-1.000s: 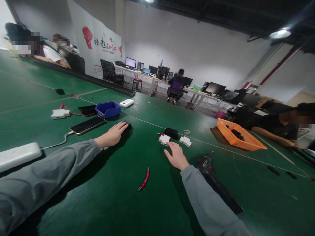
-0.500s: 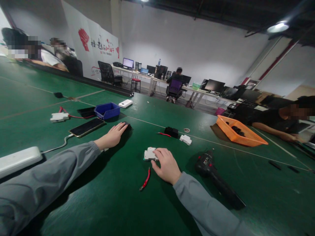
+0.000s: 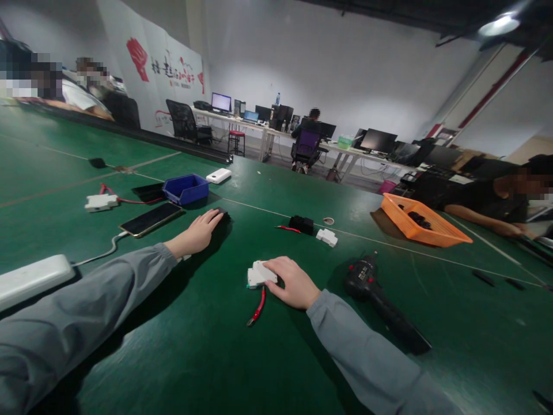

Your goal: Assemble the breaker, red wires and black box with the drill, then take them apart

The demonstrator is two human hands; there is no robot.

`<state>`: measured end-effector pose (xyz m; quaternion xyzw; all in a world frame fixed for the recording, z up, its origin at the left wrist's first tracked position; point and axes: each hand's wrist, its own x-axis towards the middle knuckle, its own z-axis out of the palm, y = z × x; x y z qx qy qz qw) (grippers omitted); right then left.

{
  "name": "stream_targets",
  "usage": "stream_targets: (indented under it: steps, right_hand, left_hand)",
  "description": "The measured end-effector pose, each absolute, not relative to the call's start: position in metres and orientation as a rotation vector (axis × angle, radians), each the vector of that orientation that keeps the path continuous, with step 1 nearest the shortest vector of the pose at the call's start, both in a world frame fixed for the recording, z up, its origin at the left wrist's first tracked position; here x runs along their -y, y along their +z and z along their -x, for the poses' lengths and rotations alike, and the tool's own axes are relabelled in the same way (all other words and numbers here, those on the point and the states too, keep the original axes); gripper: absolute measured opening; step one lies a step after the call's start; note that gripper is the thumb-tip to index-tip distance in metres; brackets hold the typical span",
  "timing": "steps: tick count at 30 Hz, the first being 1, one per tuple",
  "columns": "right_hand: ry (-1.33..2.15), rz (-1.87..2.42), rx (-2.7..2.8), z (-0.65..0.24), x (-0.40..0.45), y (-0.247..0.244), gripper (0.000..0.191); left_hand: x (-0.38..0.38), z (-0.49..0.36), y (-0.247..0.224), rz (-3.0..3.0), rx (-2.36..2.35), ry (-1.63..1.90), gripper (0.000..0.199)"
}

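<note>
My right hand [image 3: 294, 282] has its thumb and fingers on the right side of a white module [image 3: 258, 274] near the middle of the green table [image 3: 207, 351]. Just below the module lies a short red wire [image 3: 258, 308] with a metal end. My left hand [image 3: 197, 232] reaches forward, its fingertips at a small black object [image 3: 223, 214], which they partly cover. Part of a pale item shows under the left wrist. Beyond my right hand are a second white module [image 3: 327, 237], a black block [image 3: 301, 224] and another red wire [image 3: 288, 229].
A black power screwdriver [image 3: 384, 300] lies to the right, with an orange basket [image 3: 432, 237] behind it. At left are a phone [image 3: 152, 219], a blue bin [image 3: 186, 190], a white power strip [image 3: 37, 280] and a wired white module [image 3: 101, 202]. People sit at both sides.
The white module has shifted slightly left and turned under my right hand, closer to the red wire's upper end. My left hand stays by the black object. The view has tilted a little.
</note>
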<state>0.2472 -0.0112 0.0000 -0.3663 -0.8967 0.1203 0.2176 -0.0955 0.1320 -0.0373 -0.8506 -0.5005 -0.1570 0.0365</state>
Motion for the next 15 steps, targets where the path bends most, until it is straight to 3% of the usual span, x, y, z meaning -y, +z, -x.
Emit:
stream_targets:
  steps: [15]
  right_hand:
    - [0.437, 0.979, 2.521, -0.243, 0.016, 0.005, 0.033]
  left_hand:
    - [-0.128, 0.089, -0.023, 2.554, 1.607, -0.416, 0.077]
